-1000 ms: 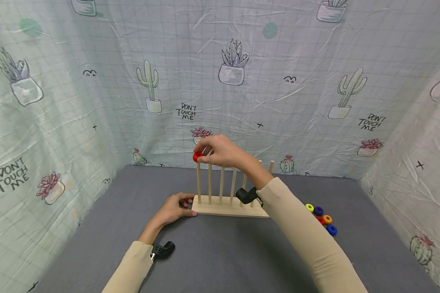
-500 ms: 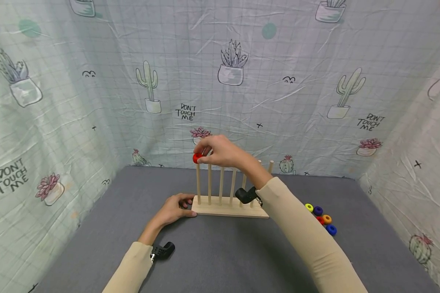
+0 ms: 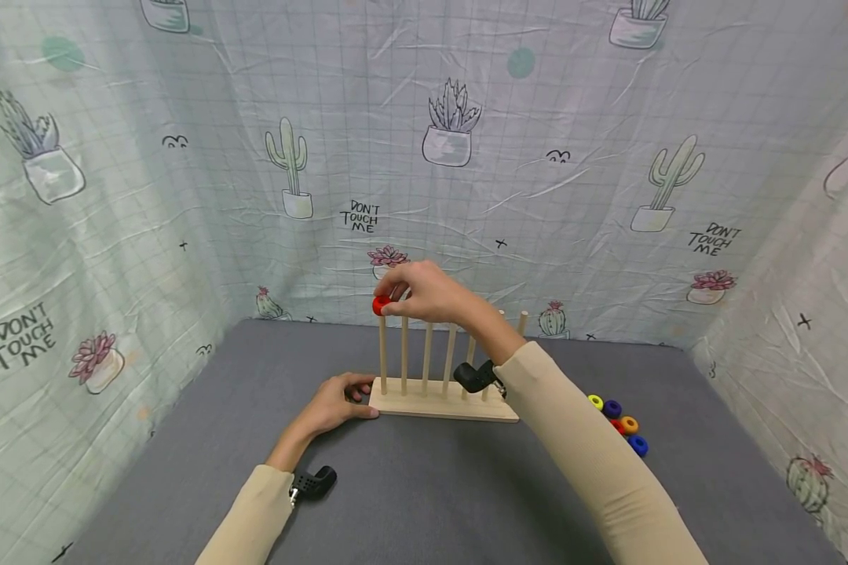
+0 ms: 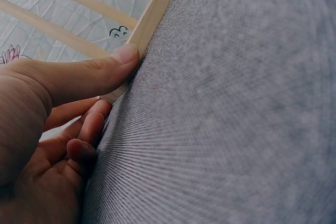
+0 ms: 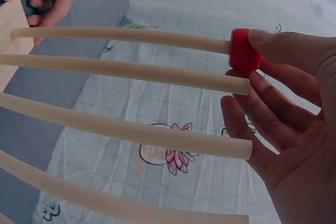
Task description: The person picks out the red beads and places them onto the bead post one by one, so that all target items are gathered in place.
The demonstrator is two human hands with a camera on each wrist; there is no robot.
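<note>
My right hand pinches a red ring between thumb and fingers at the top of the leftmost peg. In the right wrist view the red ring meets the peg's tip, and the tip's end is hidden. The peg belongs to a wooden peg rack, a pale flat base with several upright pegs in a row. My left hand holds the left end of that base. In the left wrist view the thumb presses the base's front edge, with curled fingers at its end.
On the grey tabletop, right of the rack, lie several loose rings: yellow, purple, orange, blue and a red one partly behind the right sleeve. A patterned curtain stands behind and at both sides.
Over the last second the red ring has shifted very slightly downward at the peg's tip. Both hands have otherwise stayed in place.
</note>
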